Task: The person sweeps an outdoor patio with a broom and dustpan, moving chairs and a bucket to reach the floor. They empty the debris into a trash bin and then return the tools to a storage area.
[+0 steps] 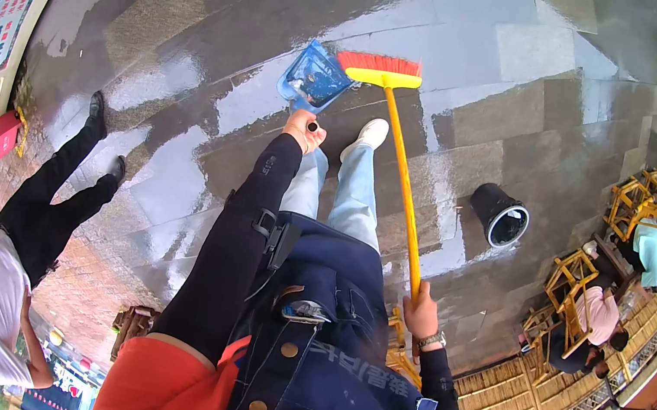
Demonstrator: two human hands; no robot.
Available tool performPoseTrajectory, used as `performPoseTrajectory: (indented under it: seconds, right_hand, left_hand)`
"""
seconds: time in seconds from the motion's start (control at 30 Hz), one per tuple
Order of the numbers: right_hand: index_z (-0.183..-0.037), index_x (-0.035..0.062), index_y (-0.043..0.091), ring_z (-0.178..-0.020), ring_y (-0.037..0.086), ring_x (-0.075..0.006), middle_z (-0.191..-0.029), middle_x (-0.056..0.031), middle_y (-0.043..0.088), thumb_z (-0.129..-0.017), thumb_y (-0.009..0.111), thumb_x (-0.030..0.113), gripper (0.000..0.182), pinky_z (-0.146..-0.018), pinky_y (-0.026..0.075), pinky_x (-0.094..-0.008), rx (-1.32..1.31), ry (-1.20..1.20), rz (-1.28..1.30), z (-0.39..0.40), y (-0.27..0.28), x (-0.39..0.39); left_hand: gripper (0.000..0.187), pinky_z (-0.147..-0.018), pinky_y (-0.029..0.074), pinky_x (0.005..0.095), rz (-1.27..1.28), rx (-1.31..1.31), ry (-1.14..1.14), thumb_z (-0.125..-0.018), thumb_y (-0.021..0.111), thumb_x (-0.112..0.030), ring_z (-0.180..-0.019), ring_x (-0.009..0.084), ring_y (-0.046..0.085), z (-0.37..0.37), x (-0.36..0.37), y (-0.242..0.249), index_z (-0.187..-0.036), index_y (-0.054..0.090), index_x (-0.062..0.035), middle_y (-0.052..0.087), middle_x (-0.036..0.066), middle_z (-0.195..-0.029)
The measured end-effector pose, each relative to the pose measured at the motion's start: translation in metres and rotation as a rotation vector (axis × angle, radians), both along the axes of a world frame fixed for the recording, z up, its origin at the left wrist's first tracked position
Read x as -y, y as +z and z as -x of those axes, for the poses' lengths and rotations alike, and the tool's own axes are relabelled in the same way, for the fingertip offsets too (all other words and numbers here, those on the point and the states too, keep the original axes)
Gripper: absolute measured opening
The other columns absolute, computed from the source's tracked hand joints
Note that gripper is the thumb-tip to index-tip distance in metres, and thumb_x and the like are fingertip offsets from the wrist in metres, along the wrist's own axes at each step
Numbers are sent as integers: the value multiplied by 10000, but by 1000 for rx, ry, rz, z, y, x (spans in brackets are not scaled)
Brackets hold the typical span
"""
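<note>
- My right hand (421, 312) grips the long yellow pole of a broom (404, 176), fingers closed near its upper end; the broom slants away to its head, far ahead on the ground.
- My left hand (302, 129) is wrapped around the handle of a blue dustpan (316, 78), which sits on the ground just beyond my feet, left of the broom head.
- The broom looks light but long, its pole smooth and stiff; a hold high on the shaft should give good reach, though wet fingers might slip.
- The dustpan, seemingly thin plastic, should weigh little; the handle is the place to hold it, kept level because bits lie inside.
- Red bristles (380, 63) fan from a flat yellow block, probably springy; whether they touch the dustpan's edge, I cannot tell.
- Grey stone paving (486, 158), in rectangular slabs, shines in patches, apparently wet.
- A round black bucket (488, 205), pale at the rim, stands to the right.
</note>
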State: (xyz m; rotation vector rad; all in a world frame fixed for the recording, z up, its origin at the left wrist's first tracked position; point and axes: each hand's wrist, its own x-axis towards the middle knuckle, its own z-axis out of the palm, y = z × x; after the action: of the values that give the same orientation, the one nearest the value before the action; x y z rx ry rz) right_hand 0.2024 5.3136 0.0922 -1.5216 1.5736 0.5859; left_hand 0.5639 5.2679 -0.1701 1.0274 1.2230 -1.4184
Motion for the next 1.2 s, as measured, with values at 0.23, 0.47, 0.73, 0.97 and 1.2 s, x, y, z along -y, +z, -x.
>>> performPoseTrajectory:
  seconds: [0.23, 0.47, 0.73, 0.97, 1.2]
  right_hand:
    - [-953, 43, 308, -620, 504, -435, -614, -271, 512, -684, 455, 66, 307, -543, 417, -488, -177, 182, 6, -19, -74, 7]
    - [-1000, 20, 399, -541, 546, -322, -671, -195, 542, -671, 563, 119, 380, -466, 420, -368, 274, 8, 53, 31, -2, -34]
    - [-918, 57, 393, -333, 370, -102, -475, -13, 382, -719, 503, 24, 229, -300, 317, -227, 392, -845, -488, 16, 12, -45]
    - [-768, 23, 423, -341, 391, -123, -466, -26, 390, -691, 509, 2, 117, -323, 351, -256, 410, -971, -362, 55, -35, -24]
    - [-638, 26, 434, -344, 394, -149, -428, -39, 382, -713, 458, 16, 80, -339, 351, -286, 235, -1144, -314, 62, -34, -27]
  left_hand:
    - [113, -440, 377, 295, 27, -33, -44, -637, 499, -71, -418, 154, 355, 0, -5, -10, -667, 398, -114, 347, 22, -525]
    - [146, -402, 370, 254, 139, -143, -27, -617, 507, -57, -383, 140, 375, -13, -29, 19, -560, 375, -83, 374, 26, -455]
    - [194, -395, 319, 235, 185, 9, -46, -622, 514, -38, -395, 138, 371, -39, -106, 52, -484, 382, -74, 376, 34, -433]
    - [160, -414, 327, 216, 404, -128, -96, -630, 502, -29, -427, 105, 395, -68, -131, 101, -521, 398, -82, 403, -3, -469]
    - [168, -424, 315, 209, 463, -184, -17, -675, 479, -46, -424, 84, 366, -86, -128, 147, -542, 388, -95, 354, -32, -453]
